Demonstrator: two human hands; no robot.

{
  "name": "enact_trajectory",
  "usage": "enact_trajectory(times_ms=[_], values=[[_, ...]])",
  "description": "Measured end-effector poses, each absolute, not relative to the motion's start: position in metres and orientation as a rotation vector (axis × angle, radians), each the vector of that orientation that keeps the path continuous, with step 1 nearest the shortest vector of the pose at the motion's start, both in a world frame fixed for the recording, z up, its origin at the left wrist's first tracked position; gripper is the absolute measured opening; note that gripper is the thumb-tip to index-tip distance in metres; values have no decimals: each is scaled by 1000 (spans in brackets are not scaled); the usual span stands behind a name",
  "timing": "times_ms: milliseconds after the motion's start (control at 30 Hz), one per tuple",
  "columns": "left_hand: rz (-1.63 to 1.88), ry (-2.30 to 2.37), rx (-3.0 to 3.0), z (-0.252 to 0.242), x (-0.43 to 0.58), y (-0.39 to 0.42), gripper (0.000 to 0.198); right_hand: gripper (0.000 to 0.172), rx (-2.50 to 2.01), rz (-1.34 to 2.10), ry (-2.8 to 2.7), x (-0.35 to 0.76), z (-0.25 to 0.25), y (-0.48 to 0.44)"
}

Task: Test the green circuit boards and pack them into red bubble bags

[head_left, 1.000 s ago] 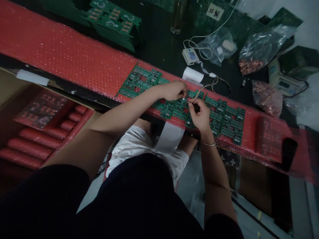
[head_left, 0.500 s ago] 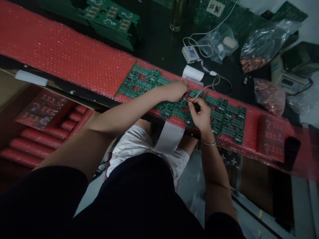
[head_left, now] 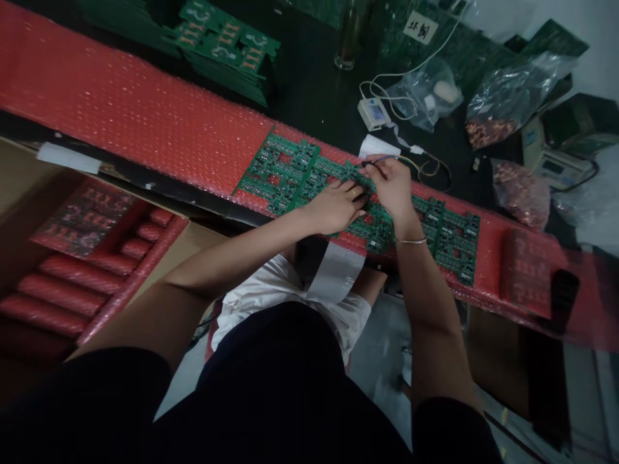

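Observation:
A row of green circuit boards lies on red bubble wrap along the bench's near edge. My left hand, a ring on one finger, rests on the boards near the middle, its fingers spread. Just right of it and a little farther back, my right hand is closed in a pinch on the dark end of a wire lead, held over the boards' far edge. The thin coloured wires run behind that hand to a white plug. Whether the lead's tip touches a board I cannot tell.
A small white meter with a screen sits behind the boards. Stacked boards stand at back left. Bags of copper-coloured parts and a bench instrument are at right. A box of red wrapped rolls stands lower left.
My right hand has moved away from me with the wire lead, toward the boards' far edge. The left hand has come nearer to me and lies flatter on the boards.

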State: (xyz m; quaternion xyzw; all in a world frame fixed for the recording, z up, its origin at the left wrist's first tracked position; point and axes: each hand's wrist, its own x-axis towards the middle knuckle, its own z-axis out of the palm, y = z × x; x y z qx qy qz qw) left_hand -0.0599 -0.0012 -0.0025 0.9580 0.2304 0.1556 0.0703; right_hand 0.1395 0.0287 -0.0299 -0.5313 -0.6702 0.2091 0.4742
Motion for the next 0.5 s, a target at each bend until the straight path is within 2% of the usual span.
enact_trajectory(times_ms=[100, 333, 500], values=[[540, 733, 2880, -2, -76, -21, 47, 27, -1353, 410, -1748, 131, -29, 46], [695, 644, 2853, 2, -113, -69, 34, 40, -1431, 203, -1903, 122, -24, 52], [794, 642, 2839, -9, -117, -85, 25, 40, -1424, 155, -1950, 125, -30, 56]])
